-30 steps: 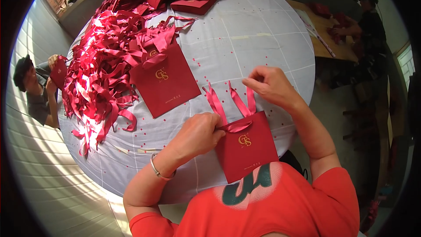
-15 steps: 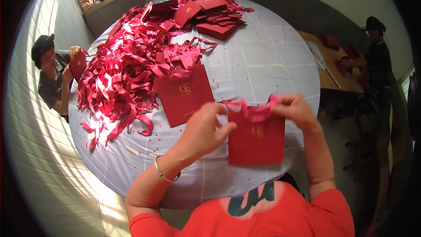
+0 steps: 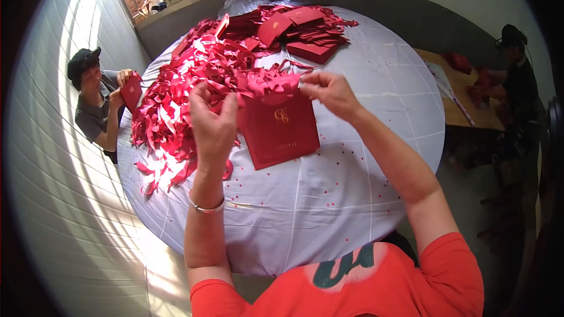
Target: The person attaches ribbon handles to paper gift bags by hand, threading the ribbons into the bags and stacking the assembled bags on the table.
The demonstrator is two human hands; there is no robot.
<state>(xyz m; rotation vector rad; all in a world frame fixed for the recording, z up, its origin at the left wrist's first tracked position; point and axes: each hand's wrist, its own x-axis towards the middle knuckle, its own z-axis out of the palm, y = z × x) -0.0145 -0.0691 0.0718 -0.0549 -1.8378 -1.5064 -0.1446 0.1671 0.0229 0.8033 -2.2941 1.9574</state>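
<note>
A flat dark-red gift bag (image 3: 282, 132) with gold print and pink-red ribbon handles (image 3: 270, 82) lies on the table in front of me, apparently on top of another such bag. At its upper right corner, my right hand (image 3: 332, 95) has thumb and fingers pinched together on the edge beside the ribbon. To the left of the bag, my left hand (image 3: 214, 120) is raised with thumb and fingers apart, near the bag's upper left edge. It wears a metal bangle (image 3: 207, 207) on the wrist.
A big heap of red ribbon handles (image 3: 176, 100) covers the round table's left side. Stacked red bags (image 3: 317, 47) and clear plastic (image 3: 242, 1) lie at the back. One person (image 3: 97, 100) at left holds a red bag; another (image 3: 514, 82) works at a wooden table (image 3: 479, 108) at right.
The bag held near the table's front edge has moved left and away from me onto the other bag. Both hands have travelled with it, and the view has shifted slightly.
</note>
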